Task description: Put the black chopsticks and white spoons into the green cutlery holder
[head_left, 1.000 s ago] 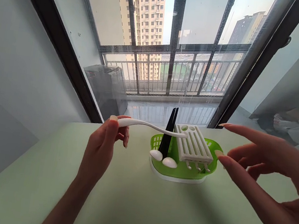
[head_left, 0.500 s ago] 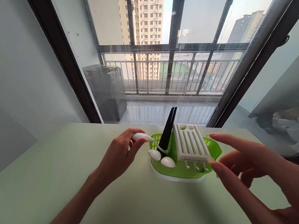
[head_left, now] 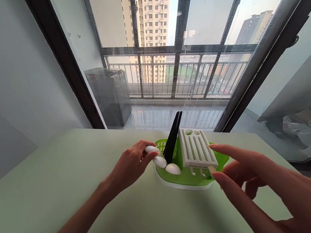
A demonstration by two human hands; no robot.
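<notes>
pinching a white spoon by its handle end, the left hand has it almost fully down in the green holder on the bench, beside two spoons and black chopsticks; release looks left. the right hand hovers spread, holding nothing, fingertips near the white rack.

Head camera looks down, forward, over table.

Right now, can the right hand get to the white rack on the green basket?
Probably yes. The right hand hovers open just beside the white rack, fingertips near its corner, with nothing between them. The left hand holds a white spoon on the green basket's other side.
</notes>
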